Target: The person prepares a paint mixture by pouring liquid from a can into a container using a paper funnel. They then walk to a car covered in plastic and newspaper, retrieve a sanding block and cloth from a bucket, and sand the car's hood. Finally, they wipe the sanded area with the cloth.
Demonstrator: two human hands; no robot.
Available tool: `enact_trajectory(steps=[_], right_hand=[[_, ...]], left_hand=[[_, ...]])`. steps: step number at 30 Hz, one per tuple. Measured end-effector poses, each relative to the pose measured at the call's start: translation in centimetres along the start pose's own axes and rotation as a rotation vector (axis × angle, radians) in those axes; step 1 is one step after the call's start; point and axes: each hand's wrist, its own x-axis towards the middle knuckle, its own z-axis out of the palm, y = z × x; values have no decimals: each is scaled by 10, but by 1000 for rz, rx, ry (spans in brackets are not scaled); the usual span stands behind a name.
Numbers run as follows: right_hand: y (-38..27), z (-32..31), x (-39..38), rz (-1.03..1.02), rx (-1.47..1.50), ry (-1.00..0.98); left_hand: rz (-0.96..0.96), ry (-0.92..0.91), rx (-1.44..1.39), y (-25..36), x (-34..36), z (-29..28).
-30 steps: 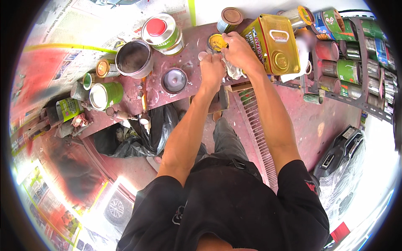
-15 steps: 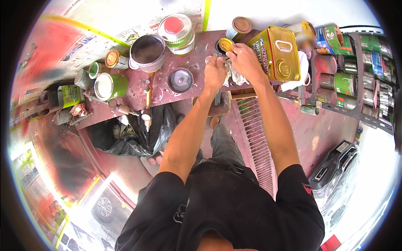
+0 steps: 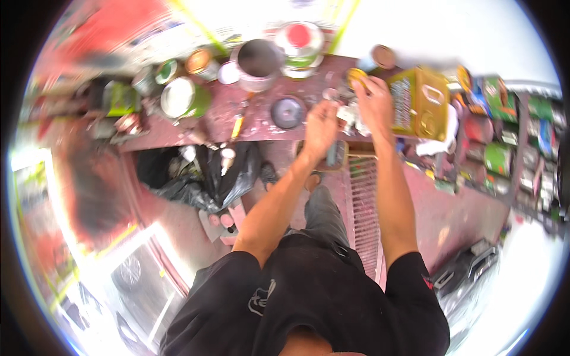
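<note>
Over the workbench (image 3: 249,121), my right hand (image 3: 375,101) has its fingers closed at the edge of a small round yellow can lid (image 3: 356,77); motion blur hides exactly how it is gripped. My left hand (image 3: 322,124) is pinched shut just to the left, and what it holds, if anything, cannot be made out. A small pale round piece (image 3: 330,94) shows right beyond its fingertips. Crumpled white cloth or paper (image 3: 351,117) lies between the two hands. A gold rectangular tin (image 3: 428,110) stands close by my right hand.
A round grey lid or shallow tin (image 3: 288,113) sits left of my hands. Behind it are a large pot (image 3: 258,59) and a red-capped can (image 3: 298,41). A green can (image 3: 185,98) stands further left. Shelves of cans (image 3: 496,136) are at the right. A floor grate (image 3: 365,207) lies below.
The view has shifted, so the bench and cans sit further right and lower, blurred. Both hands remain close together near the yellow lid, the left still pinched.
</note>
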Motion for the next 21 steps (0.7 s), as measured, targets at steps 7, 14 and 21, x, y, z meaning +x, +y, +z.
enact_trajectory(steps=[7, 14, 21], right_hand=[[2, -6, 1, -269, -251, -127], [3, 6, 20, -5, 25, 25], [-9, -10, 14, 587, 981, 73]], left_hand=[[117, 61, -97, 43, -71, -51], [174, 223, 140, 86, -126, -141], [206, 470, -6, 104, -151, -190]])
